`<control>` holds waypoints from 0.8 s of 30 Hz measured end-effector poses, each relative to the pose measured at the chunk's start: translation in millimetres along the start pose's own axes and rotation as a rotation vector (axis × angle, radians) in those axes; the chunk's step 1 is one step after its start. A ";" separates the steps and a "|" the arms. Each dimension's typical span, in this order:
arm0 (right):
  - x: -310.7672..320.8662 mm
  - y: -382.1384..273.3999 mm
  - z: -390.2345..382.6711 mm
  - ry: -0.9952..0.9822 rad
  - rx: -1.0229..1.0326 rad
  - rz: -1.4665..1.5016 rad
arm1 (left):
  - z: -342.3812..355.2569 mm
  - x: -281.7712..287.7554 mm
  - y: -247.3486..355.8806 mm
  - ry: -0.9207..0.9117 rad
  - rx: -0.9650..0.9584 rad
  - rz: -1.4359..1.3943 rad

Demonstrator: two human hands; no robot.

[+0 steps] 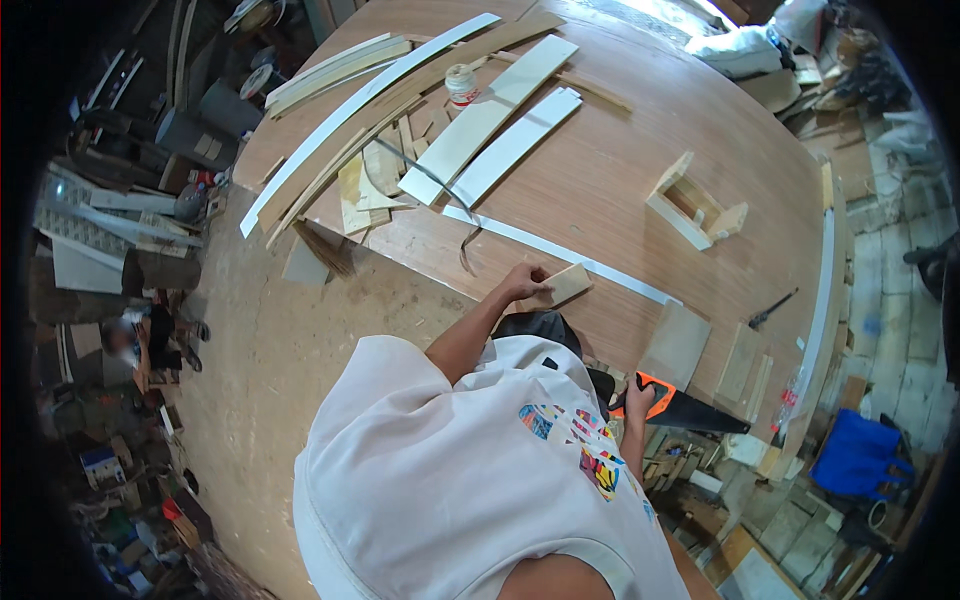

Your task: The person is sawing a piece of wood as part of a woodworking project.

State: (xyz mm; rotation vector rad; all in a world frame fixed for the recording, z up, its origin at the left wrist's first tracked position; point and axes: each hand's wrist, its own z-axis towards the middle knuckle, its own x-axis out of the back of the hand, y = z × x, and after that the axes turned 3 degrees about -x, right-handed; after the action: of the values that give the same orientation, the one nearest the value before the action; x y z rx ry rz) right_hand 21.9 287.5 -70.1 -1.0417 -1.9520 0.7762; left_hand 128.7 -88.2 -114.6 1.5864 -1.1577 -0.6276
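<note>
My right hand is wrapped round the orange and black handle of a handsaw. Its dark blade points right, past the near edge of the wooden table. With its fingers closed on the left end of a short wooden board, my left hand is at the table's front edge, close to my body. Just beyond that board runs a long white strip. A flat pale panel lies between the saw and the strip.
White planks and long strips lie at the far left beside a white jar. A small wooden frame stands to the right. A blue bag is on the floor at right. Another person is at far left.
</note>
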 end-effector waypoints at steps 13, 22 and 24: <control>3.9 -23.3 43.5 -0.008 -0.103 -0.076 | -9.2 -3.4 13.2 0.030 -0.064 -0.178; 5.0 -20.4 48.5 0.010 -0.128 -0.100 | -13.2 -7.3 12.4 0.046 -0.094 -0.238; 2.8 -20.9 47.8 0.016 -0.107 -0.172 | -13.9 -7.3 14.8 0.047 -0.079 -0.239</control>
State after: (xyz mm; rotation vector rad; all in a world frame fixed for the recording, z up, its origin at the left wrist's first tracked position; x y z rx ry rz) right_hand -27.8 272.7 -77.2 -0.9236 -2.0567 0.5722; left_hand 132.0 -75.8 -97.3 1.6758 -0.9047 -0.7768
